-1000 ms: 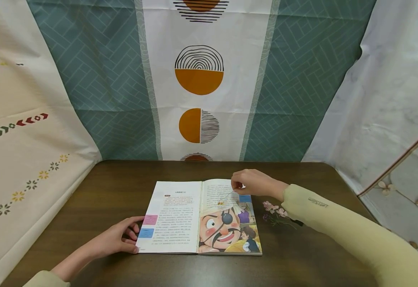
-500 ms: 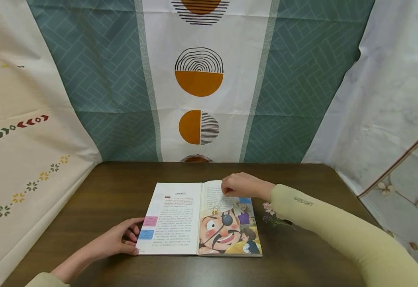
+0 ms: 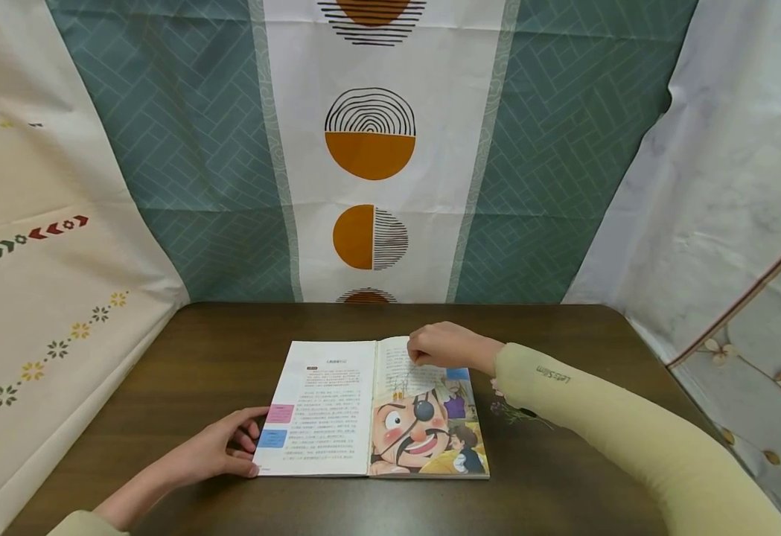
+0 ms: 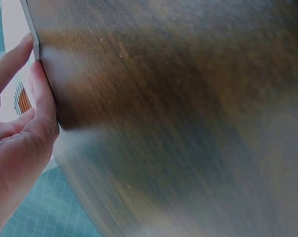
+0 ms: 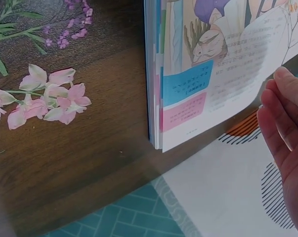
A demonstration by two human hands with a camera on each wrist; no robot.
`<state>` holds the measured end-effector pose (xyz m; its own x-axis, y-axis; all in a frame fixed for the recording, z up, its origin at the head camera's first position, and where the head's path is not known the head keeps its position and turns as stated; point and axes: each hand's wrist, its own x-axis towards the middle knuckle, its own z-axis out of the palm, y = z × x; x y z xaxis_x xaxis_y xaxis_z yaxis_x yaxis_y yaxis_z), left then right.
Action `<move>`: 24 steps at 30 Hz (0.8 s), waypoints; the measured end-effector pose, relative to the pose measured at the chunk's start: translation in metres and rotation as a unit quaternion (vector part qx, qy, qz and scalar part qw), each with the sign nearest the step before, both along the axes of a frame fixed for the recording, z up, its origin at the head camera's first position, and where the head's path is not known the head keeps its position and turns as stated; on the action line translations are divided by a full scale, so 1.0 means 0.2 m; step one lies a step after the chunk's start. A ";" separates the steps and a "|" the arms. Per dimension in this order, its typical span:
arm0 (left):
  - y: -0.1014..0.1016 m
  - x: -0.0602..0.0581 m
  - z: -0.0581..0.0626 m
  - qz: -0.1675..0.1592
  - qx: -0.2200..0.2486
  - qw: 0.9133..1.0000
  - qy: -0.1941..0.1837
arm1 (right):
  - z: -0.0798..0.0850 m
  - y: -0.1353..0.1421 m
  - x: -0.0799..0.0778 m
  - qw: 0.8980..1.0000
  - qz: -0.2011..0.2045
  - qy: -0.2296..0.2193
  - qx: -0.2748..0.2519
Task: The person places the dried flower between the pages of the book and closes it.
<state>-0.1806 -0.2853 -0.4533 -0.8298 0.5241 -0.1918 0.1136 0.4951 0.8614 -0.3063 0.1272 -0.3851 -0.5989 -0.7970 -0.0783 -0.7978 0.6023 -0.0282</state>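
dark table (image 3: 551, 495); thin sprig (image 3: 399, 391) hangs below right hand (image 3: 447, 345)

"Let's Slim" on the right sleeve (image 3: 591, 398).
Its dark lettering (image 3: 554, 374) lies at four o'clock in the head view; at six o'clock, the small print across the open book (image 3: 326, 435) cannot be made out.

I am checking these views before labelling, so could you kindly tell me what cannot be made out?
Head view: body text in the book is too small to read.
Head view: the right sleeve hides most of the pink flowers.
Right wrist view: frame edges cut off the right hand and sprig.
Left wrist view: the fingers hide whether the left hand pinches the book.
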 end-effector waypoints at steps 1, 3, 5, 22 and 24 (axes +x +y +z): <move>0.00 0.00 0.00 0.000 0.003 1.000 0.000 | 0.00 0.00 0.00 1.000 -0.001 0.001 0.002; 0.00 0.00 0.00 -0.003 0.010 1.000 0.002 | -0.01 0.00 -0.01 1.000 -0.003 0.002 0.004; 0.00 0.00 0.00 -0.006 0.015 1.000 0.004 | -0.02 0.01 -0.01 1.000 -0.002 0.003 0.006; 0.00 0.01 0.00 0.000 -0.005 1.000 0.002 | -0.05 0.00 0.00 0.996 0.044 0.060 0.046; 0.00 0.01 0.00 -0.001 -0.002 1.000 0.003 | -0.05 0.01 0.00 0.996 0.042 0.063 0.042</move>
<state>-0.1794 -0.2862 -0.4534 -0.8293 0.5258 -0.1894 0.1196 0.4980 0.8589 -0.3060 0.1286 -0.3944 -0.5395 -0.8386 -0.0751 -0.8396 0.5292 0.1228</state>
